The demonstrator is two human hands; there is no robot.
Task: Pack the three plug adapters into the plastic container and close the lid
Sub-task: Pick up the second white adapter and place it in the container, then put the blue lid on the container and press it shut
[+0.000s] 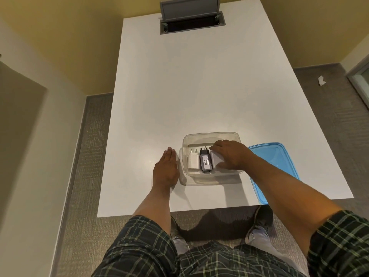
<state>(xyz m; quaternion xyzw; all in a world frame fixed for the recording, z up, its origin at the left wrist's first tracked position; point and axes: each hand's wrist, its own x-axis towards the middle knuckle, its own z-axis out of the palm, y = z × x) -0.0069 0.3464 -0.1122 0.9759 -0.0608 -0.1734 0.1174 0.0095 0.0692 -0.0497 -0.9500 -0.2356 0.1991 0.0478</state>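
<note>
A clear plastic container (pixel 211 135) stands on the white table near its front edge. Inside lie a white plug adapter (pixel 193 160) at the left, a black adapter (pixel 205 162) with a white label in the middle, and a second white adapter (pixel 216 159) at the right. My right hand (pixel 229 154) reaches into the container and rests on that right adapter, partly covering it. My left hand (pixel 166 166) lies flat on the table, fingers together, against the container's left wall. The blue lid (pixel 279 156) lies on the table to the right, partly under my right forearm.
The white table (pixel 189 86) stretches far ahead, with a grey open cable hatch (pixel 191 22) at its far end. Grey carpet lies on both sides, and a crumpled white scrap (pixel 321 80) sits on the floor at the right.
</note>
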